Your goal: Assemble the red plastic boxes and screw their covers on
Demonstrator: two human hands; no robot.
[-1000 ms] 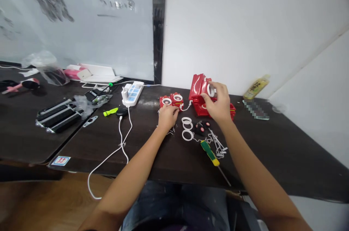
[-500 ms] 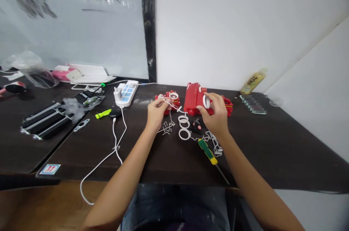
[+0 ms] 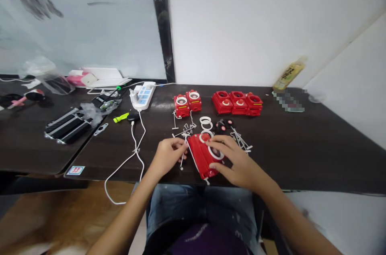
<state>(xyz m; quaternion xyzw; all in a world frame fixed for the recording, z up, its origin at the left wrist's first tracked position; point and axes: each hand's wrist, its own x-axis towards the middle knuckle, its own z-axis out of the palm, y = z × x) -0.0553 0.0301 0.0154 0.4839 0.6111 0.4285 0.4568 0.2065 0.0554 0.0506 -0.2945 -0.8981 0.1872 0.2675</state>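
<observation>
My right hand [image 3: 235,162] holds a red plastic box [image 3: 199,156] near the table's front edge. Its fingers lie over the white ring [image 3: 216,153] around the box's round opening. Beside the box's left edge, my left hand [image 3: 171,152] is closed in a pinch on a thin white cord [image 3: 182,160] with a small knob at its lower end. Some of its fingertips are hidden. Just beyond lie loose white rings [image 3: 205,121], small screws [image 3: 188,128], black round parts with red centres [image 3: 221,126] and white cords with bar ends [image 3: 241,141].
Two red boxes with white rings [image 3: 187,102] stand behind, and three ringless red boxes [image 3: 237,103] stand right of them. A power strip [image 3: 144,96] with a trailing white cable [image 3: 120,166] is at left. A yellow bottle [image 3: 289,73] leans at the back right.
Both hands have come nearer to the front edge. A red box now lies under my right hand, which earlier held a white ring at the back boxes. The green-yellow screwdriver no longer shows.
</observation>
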